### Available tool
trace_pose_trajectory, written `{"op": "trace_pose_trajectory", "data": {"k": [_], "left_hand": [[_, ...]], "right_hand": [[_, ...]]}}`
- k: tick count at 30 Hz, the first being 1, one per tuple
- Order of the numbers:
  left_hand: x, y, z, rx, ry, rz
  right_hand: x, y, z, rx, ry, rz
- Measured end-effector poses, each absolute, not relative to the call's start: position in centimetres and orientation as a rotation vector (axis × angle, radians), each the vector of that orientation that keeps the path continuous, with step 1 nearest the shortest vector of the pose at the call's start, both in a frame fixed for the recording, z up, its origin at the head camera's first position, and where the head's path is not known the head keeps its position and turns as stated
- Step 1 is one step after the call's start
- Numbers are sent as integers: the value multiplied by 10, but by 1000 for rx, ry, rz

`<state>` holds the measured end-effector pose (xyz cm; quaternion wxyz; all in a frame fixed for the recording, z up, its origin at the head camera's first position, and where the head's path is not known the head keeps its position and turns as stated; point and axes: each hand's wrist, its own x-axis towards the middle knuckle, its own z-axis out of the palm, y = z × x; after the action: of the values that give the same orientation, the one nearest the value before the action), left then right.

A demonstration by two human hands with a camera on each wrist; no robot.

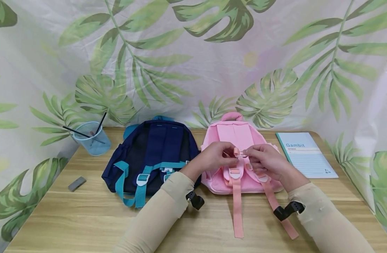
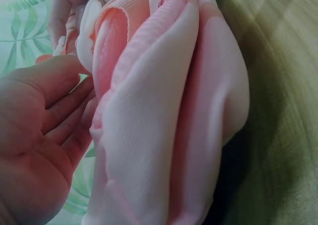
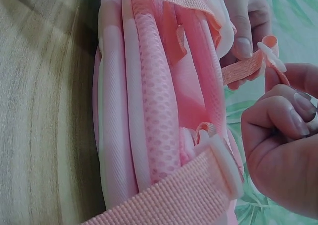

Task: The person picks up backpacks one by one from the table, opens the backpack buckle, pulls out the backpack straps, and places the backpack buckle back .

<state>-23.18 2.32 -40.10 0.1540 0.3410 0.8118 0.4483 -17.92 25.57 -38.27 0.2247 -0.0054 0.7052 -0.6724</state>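
Note:
Lying on the table, a pink backpack (image 1: 234, 135) faces up with its straps toward me. Over its middle both hands meet at a thin orange strap (image 3: 243, 70) threaded through a small white buckle (image 3: 272, 57). My left hand (image 1: 217, 156) pinches that strap on one side of the buckle. Fingers and thumb of my right hand (image 1: 267, 160) pinch the strap's end at the buckle. Below hang two wider orange shoulder straps (image 1: 237, 207) with white adjusters (image 1: 234, 173). In the left wrist view the pack's side partly hides the grip, beyond the left hand's palm (image 2: 30, 130).
Left of the pink pack lies a navy backpack (image 1: 163, 140) with teal straps (image 1: 120, 182). A blue mesh cup (image 1: 96, 146) with pencils and a grey eraser (image 1: 77, 183) are farther left. At right is a notebook (image 1: 307, 154). A leaf-patterned curtain (image 1: 212, 70) hangs behind.

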Motion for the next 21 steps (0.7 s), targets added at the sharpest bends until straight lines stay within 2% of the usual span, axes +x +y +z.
{"op": "trace_pose_trajectory", "data": {"k": [21], "left_hand": [[-232, 22, -401, 992, 2343, 1265]], "right_hand": [[-180, 252, -388, -23, 1878, -1979]]}}
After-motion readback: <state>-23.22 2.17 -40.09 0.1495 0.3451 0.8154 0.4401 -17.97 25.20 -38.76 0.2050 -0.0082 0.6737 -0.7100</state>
